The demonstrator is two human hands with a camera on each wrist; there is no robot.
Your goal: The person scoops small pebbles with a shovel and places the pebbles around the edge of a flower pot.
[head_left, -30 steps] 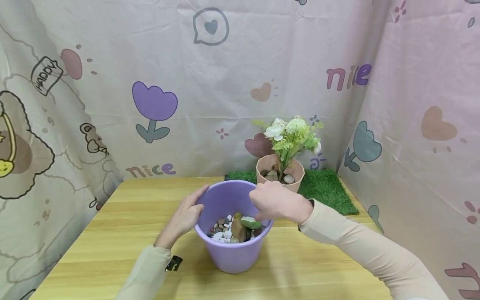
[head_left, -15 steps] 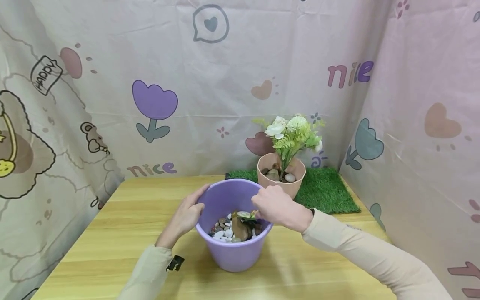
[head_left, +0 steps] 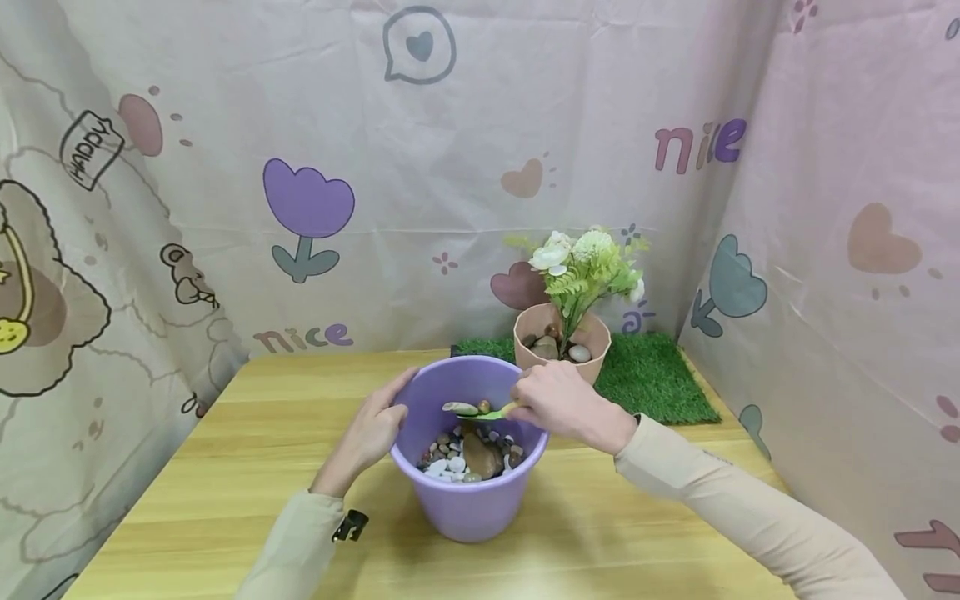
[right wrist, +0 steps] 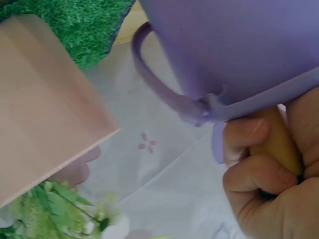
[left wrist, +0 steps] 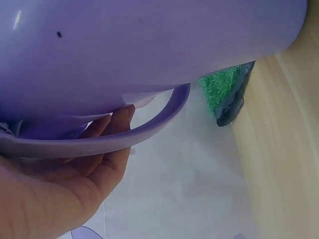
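A purple bucket (head_left: 468,510) stands upright on the table, with small white and dark pebbles and a big brown stone (head_left: 482,456) in it. My left hand (head_left: 375,429) grips its left rim; in the left wrist view the fingers (left wrist: 112,164) curl behind the purple handle (left wrist: 159,122). Over the right rim, my right hand (head_left: 566,400) holds a small trowel by its yellow handle (right wrist: 279,144). The trowel's green blade (head_left: 487,415) lies level inside the bucket, above the pebbles. On it rest a long pale stone (head_left: 461,408) and a round brown stone (head_left: 484,406).
Behind the bucket to the right, a pink pot (head_left: 561,367) with white flowers (head_left: 585,258) and stones stands on a green turf mat (head_left: 656,383). Wooden tabletop (head_left: 247,467) surrounds them. A printed curtain (head_left: 420,167) hangs along the back and sides.
The trowel has risen out of the pebbles with two stones on its blade, which has tipped from steep to level. The right hand has shifted slightly right; the left hand stays on the rim.
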